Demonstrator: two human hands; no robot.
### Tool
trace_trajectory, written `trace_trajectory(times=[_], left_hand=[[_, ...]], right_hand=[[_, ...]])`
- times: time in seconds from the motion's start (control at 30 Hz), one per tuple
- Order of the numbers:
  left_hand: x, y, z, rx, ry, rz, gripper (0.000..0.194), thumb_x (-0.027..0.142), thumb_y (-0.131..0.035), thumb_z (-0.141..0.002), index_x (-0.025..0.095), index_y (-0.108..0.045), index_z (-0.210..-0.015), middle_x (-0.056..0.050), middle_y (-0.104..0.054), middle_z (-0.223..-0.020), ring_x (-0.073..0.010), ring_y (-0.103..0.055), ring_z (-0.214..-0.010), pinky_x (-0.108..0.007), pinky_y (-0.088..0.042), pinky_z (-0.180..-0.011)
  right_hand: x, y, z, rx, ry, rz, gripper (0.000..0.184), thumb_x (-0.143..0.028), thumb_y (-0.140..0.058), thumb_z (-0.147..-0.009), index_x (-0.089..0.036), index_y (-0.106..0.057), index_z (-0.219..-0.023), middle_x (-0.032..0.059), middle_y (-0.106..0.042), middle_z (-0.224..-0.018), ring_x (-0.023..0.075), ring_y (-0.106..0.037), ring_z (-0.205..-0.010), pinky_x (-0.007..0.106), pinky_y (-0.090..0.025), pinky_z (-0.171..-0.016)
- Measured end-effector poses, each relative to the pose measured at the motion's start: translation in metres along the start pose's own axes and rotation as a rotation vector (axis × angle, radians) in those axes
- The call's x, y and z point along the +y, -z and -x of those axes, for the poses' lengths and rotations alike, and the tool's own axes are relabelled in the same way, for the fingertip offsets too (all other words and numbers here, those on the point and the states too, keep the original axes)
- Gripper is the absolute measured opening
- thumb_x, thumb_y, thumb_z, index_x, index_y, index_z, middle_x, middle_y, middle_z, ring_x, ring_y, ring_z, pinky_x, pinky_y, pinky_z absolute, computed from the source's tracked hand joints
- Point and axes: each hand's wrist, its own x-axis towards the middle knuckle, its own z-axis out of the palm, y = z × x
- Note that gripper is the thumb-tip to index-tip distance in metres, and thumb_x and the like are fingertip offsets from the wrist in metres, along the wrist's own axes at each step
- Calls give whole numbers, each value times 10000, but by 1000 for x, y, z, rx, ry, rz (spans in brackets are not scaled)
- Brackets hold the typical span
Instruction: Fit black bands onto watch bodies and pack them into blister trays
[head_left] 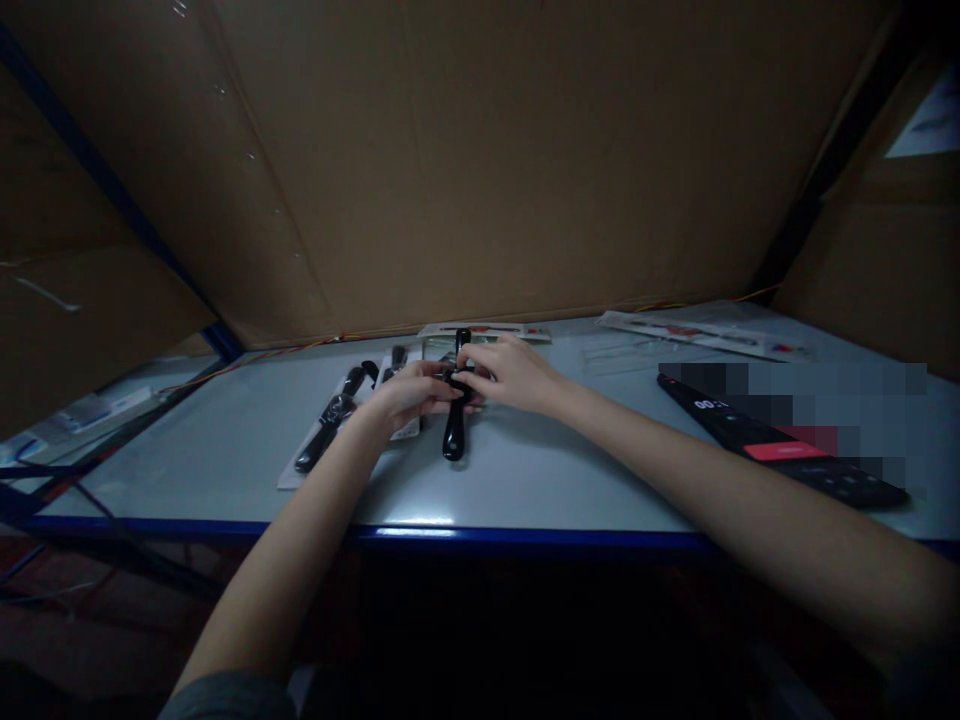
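Here at the workbench, brown cardboard sheets (480, 170) wall off the back and sides, and we're looking down on a pale tabletop (180, 480) trimmed with a blue edge (420, 534). Out to the right, a black smartphone (780, 450) lies flat, partly blurred out, with timer-like digits and a red button on its screen. Beyond it sit a long retail package (701, 333) and a clear plastic sleeve (622, 355).

Moving in, we have a backing card (296, 478) carrying a black watch strap with a metal buckle (326, 425), and a second dark strap (397, 357) just beside it, partly hidden by the hands. A further card (517, 334) lies behind them. Right at the centre, a glossy black watch strap (454, 435) sits off any card, upright in our view. Our left hand (412, 392) curls in from one side and our right hand (510, 372) comes in from the other, their fingers pinching its upper end from both sides. Exactly what they grip, we can't tell. So far, we count one strap free, with the others still on their cards.
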Motion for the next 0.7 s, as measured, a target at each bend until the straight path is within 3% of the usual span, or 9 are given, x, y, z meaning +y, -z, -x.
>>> trace_trajectory(times=[0.13,0.27,0.33,0.4,0.5,0.7], left_hand=[[-2,0,-1,-16,-9,-26,355,-116,-487,-690,51,-551,-997,-94,-674,-731,-184,-682,-723,-324,-546,-755],[-5,1,-3,-30,-32,-41,350,-102,-518,-692,46,-546,-1007,-120,-677,-791,-182,-681,-715,-331,-544,-755],[-5,2,-3,-21,-29,-52,346,-101,-522,-691,45,-548,-1003,-125,-676,-801,-179,-681,-708,-325,-545,-746],[-5,2,-3,-12,-27,-51,346,-100,-516,-693,50,-550,-1003,-122,-677,-795,-182,-682,-716,-322,-546,-741],[-4,4,-3,-3,-26,-29,349,-101,-494,-700,56,-546,-1008,-113,-677,-769,-190,-683,-734,-321,-548,-734],[-2,2,-2,18,-22,-37,363,-104,-507,-689,74,-563,-1000,-93,-681,-777,-174,-684,-708,-296,-544,-732]], right_hand=[[0,-11,-5,7,-282,-203,268,-373,-491,-802,-179,-578,-639,10,-550,-574,128,-475,-557,259,-282,-561],[1,-23,-12,-184,-635,-706,292,-299,-439,-804,-160,-537,-566,-1,-474,-447,111,-433,-423,257,-323,-481],[3,-25,-13,-219,-707,-866,293,-289,-410,-815,-156,-530,-583,-4,-466,-437,107,-423,-398,261,-345,-470],[6,-24,-12,-118,-630,-824,225,-322,-464,-797,-158,-538,-661,-18,-485,-481,104,-437,-427,247,-344,-472],[9,-19,-7,30,-398,-544,228,-361,-596,-721,-186,-552,-859,-45,-518,-573,104,-466,-506,225,-311,-501],[-1,-5,-1,-8,-133,-136,173,-350,-532,-802,-196,-595,-852,-2,-591,-655,120,-495,-600,251,-271,-592]])
